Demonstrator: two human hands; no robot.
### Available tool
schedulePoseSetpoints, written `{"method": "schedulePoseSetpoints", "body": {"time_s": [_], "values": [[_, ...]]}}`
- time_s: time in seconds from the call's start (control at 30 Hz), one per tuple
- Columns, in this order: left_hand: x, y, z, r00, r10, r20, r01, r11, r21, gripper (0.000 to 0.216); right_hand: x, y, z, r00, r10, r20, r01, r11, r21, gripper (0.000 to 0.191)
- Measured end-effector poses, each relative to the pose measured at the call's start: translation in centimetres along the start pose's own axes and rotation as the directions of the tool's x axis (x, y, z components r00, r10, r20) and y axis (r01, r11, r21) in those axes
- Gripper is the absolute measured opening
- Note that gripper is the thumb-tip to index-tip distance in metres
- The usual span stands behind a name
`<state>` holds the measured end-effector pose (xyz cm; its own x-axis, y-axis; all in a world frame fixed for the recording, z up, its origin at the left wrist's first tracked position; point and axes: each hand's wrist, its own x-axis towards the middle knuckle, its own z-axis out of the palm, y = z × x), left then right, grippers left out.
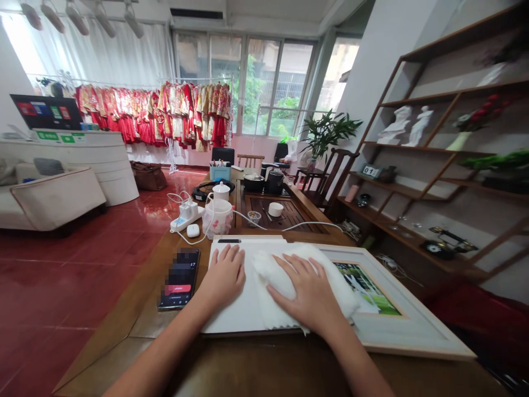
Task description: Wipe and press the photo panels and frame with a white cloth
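Observation:
My left hand [225, 274] lies flat on the left part of a white board or album cover [227, 318], fingers stretched out and holding nothing. A bunched white cloth [264, 267] rests on the right part of that white surface. My right hand [303, 292] presses on top of the cloth with its fingers spread. Partly under the cloth, to the right, is a light wood picture frame [413, 352] with a wide pale mat around a green photo [370, 289]. The cloth hides the photo's left part.
A phone [179, 278] lies left of the white board. Beyond it are a power strip [185, 216], a white earbud case [193, 230], a lidded white cup [221, 191] and a tea tray [297, 212] holding a small white bowl [275, 209]. Shelves [438, 149] stand at right.

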<state>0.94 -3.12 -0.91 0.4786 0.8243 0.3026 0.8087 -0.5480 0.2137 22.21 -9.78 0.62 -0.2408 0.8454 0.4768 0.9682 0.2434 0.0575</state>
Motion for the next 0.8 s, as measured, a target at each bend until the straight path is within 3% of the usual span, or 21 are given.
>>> {"method": "schedulePoseSetpoints", "body": {"time_s": [0.2, 0.6, 0.8], "values": [[0.0, 0.1, -0.1, 1.000, 0.004, 0.020, -0.005, 1.000, 0.016, 0.042, 1.9, -0.1, 0.8, 0.998, 0.054, -0.010, -0.054, 0.998, 0.017, 0.059], [-0.1, 0.1, -0.1, 1.000, 0.021, 0.011, -0.022, 1.000, 0.022, 0.042, -2.3, -0.9, -1.0, 1.000, -0.008, -0.024, 0.007, 1.000, -0.011, 0.060], [-0.1, 0.1, 0.0, 1.000, 0.002, 0.019, -0.003, 1.000, 0.026, 0.043, -1.2, -0.4, -0.6, 1.000, -0.003, -0.005, 0.003, 1.000, -0.005, 0.059]]}}
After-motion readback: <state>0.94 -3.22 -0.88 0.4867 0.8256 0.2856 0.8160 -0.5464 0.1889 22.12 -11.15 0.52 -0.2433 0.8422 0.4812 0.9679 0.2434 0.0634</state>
